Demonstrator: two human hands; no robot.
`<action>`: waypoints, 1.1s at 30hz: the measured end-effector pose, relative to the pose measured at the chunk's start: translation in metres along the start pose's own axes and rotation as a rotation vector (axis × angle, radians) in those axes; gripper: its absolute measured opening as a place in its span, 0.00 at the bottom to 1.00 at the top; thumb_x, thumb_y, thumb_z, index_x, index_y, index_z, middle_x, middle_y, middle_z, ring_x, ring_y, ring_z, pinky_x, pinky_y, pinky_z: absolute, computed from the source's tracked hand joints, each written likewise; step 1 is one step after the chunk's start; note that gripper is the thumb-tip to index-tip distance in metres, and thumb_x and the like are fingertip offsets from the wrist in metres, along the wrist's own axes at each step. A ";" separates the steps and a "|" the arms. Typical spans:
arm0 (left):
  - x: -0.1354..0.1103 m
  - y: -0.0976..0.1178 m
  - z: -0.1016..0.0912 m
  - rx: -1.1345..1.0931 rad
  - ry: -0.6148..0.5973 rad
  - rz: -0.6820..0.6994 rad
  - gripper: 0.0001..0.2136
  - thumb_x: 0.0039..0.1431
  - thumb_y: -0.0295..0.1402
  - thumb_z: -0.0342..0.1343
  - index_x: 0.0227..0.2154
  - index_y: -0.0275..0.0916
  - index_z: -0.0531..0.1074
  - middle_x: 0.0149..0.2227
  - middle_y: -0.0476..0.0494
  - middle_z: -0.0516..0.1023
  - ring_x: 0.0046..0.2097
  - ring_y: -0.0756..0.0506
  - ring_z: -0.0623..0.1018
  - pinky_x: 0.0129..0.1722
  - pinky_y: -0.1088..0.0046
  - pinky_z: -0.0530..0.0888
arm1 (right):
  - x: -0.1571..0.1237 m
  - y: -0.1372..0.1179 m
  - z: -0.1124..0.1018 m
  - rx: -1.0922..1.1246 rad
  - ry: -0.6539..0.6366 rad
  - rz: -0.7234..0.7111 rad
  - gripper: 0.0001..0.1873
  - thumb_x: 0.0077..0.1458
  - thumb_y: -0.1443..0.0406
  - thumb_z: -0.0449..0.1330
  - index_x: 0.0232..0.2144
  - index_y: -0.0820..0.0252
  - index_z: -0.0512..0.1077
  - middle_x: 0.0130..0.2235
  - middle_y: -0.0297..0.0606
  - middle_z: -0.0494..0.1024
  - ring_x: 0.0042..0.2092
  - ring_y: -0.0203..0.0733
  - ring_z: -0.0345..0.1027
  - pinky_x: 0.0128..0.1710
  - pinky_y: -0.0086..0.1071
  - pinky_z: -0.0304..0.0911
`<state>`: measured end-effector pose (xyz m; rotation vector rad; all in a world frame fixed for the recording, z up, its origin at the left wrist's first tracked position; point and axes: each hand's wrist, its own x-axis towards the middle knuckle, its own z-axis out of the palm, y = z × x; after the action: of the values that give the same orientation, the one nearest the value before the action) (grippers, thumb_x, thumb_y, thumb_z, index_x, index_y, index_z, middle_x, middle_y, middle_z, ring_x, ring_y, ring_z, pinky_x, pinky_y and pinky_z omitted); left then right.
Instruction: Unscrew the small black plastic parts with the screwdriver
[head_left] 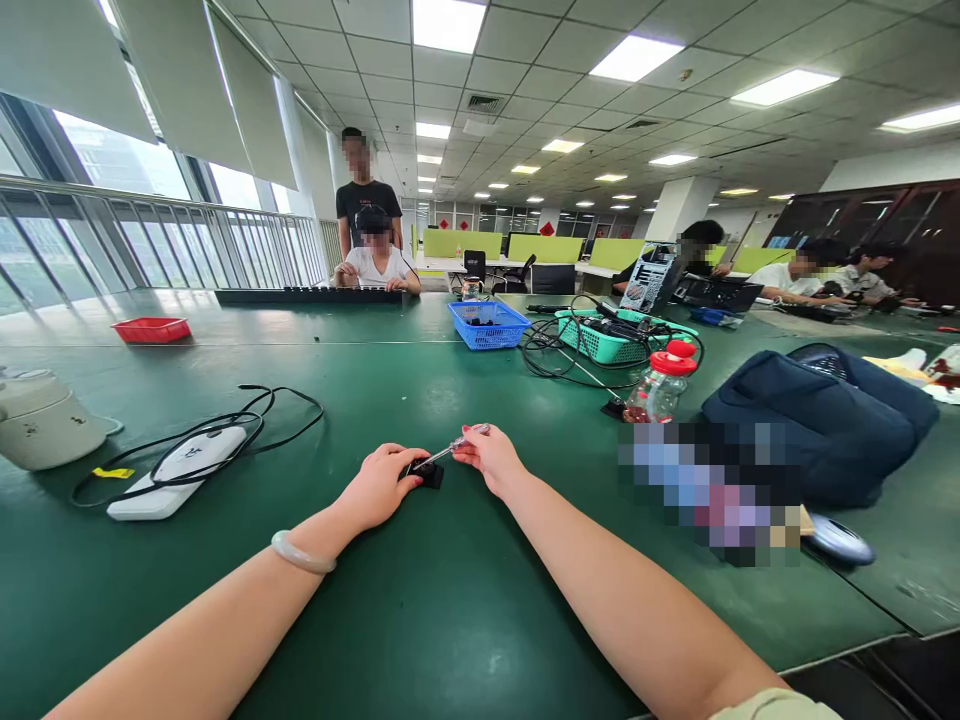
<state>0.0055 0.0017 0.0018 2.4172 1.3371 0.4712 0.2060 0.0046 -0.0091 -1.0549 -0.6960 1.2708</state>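
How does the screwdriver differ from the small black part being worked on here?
The screwdriver is long and slender; the black part is short and blocky. The screwdriver has a shiny shaft, while the black part is dark all over. The screwdriver slants up into the right grip; the black part sits low beside the left grip's fingers. Both are held.

The screwdriver has a slim, bright metal shaft and a pale, partly see-through handle. It slants — handle end up in the right hand, shaft running down leftward to the block. Whether its tip is seated there is too small to tell. The block is black and low, on the green table — its left part hidden under the left hand, its right end showing.
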 end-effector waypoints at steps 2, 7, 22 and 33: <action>-0.001 0.000 0.001 -0.007 0.003 0.029 0.18 0.58 0.38 0.49 0.51 0.47 0.70 0.49 0.41 0.73 0.56 0.39 0.66 0.59 0.53 0.63 | -0.004 0.001 0.005 -0.021 -0.019 -0.024 0.09 0.51 0.68 0.64 0.28 0.60 0.64 0.23 0.33 0.75 0.23 0.33 0.72 0.26 0.27 0.72; -0.002 0.003 -0.001 -0.005 0.006 0.039 0.18 0.58 0.41 0.50 0.49 0.46 0.71 0.48 0.40 0.73 0.55 0.38 0.67 0.58 0.52 0.64 | -0.010 0.000 0.011 -0.082 -0.018 -0.137 0.11 0.50 0.64 0.64 0.28 0.59 0.64 0.23 0.29 0.74 0.22 0.32 0.71 0.25 0.26 0.71; 0.000 0.002 0.001 0.011 0.017 0.015 0.17 0.58 0.40 0.51 0.50 0.47 0.71 0.48 0.41 0.73 0.55 0.39 0.68 0.59 0.53 0.63 | -0.012 -0.008 0.006 -0.244 0.007 -0.453 0.11 0.53 0.56 0.58 0.32 0.55 0.62 0.28 0.30 0.72 0.28 0.36 0.70 0.31 0.33 0.72; 0.000 -0.001 0.005 0.020 0.058 0.040 0.17 0.57 0.38 0.53 0.50 0.47 0.71 0.47 0.41 0.73 0.54 0.39 0.69 0.58 0.54 0.65 | -0.044 -0.016 0.010 -0.915 -0.302 -1.140 0.03 0.57 0.65 0.51 0.36 0.56 0.63 0.32 0.37 0.74 0.32 0.40 0.69 0.36 0.33 0.66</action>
<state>0.0069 0.0019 -0.0034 2.4679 1.3255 0.5444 0.1949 -0.0353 0.0154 -0.8763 -1.8692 0.0472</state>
